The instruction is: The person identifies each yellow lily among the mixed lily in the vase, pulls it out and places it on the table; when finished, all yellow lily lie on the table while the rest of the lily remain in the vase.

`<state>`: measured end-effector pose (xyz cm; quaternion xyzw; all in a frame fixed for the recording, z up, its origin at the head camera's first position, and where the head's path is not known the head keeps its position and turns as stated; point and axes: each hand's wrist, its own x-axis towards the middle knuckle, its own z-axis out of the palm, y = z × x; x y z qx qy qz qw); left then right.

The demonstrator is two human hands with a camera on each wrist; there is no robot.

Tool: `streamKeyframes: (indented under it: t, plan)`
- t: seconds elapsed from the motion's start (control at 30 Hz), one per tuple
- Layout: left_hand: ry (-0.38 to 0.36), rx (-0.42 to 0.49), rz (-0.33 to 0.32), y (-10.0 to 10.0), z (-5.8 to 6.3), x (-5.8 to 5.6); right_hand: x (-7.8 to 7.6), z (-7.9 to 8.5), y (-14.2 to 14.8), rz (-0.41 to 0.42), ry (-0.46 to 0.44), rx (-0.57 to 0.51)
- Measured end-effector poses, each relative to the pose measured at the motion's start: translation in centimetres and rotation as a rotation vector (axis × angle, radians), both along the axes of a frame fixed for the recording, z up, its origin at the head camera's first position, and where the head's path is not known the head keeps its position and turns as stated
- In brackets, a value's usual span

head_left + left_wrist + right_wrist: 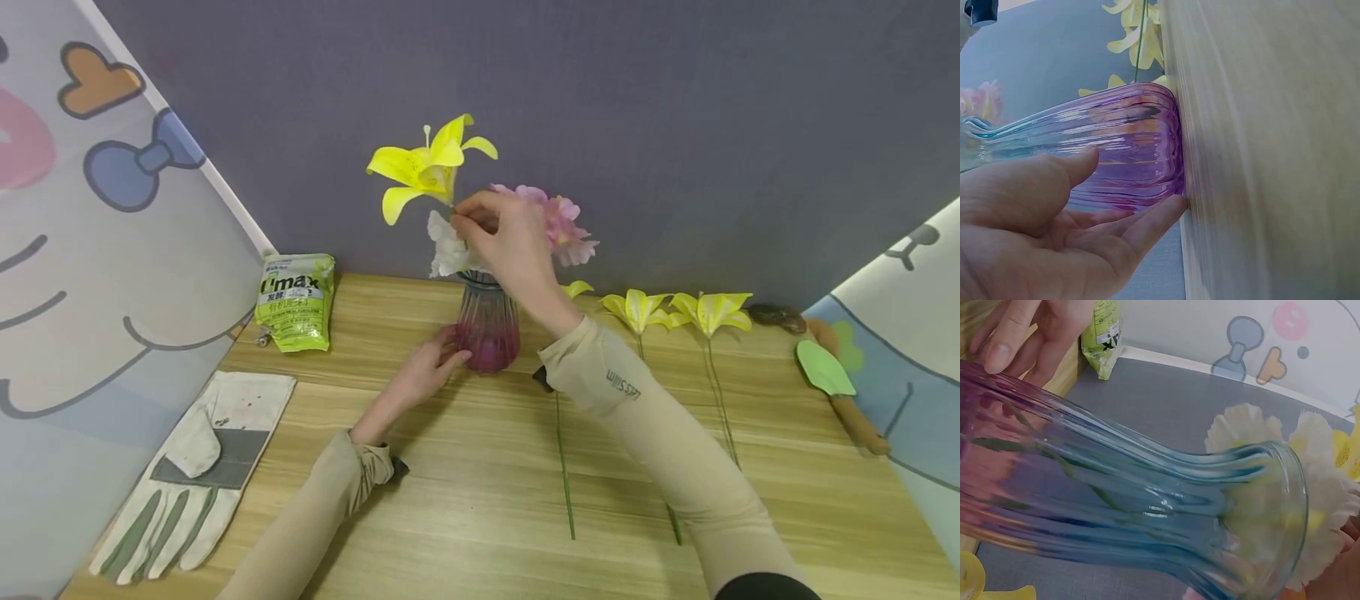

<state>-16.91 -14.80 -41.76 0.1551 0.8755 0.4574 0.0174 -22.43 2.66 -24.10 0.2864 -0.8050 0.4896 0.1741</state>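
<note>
A ribbed glass vase (487, 325), blue at the neck and pink-purple at the base, stands upright on the wooden table. My left hand (423, 367) holds it low on its left side, thumb on the glass (1129, 147) and fingers near the base. Above the vase mouth, my right hand (510, 242) pinches the stem of a yellow lily (427, 162) just below its bloom. A white flower (447, 246) and a pink flower (566, 229) stand at the rim, partly behind the right hand. Green stems (1094, 487) show through the glass.
Yellow lilies (711, 312) with long green stems lie to the right, partly under the right forearm. A green-bladed trowel (825, 368) lies at the far right. On the left are a green fertilizer bag (296, 304) and a work glove (198, 467). A grey wall rises behind.
</note>
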Motion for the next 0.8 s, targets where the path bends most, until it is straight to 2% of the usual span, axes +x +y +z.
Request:
streamKeyframes:
  t: [0.33, 0.8]
  plan:
    - [-0.015, -0.013, 0.0, 0.1, 0.1, -0.1, 0.7, -0.4, 2.1, -0.025, 0.024, -0.103]
    - [-0.043, -0.012, 0.007, 0.1, 0.1, -0.1, 1.0, -2.0, 4.7, -0.059, 0.029, -0.337]
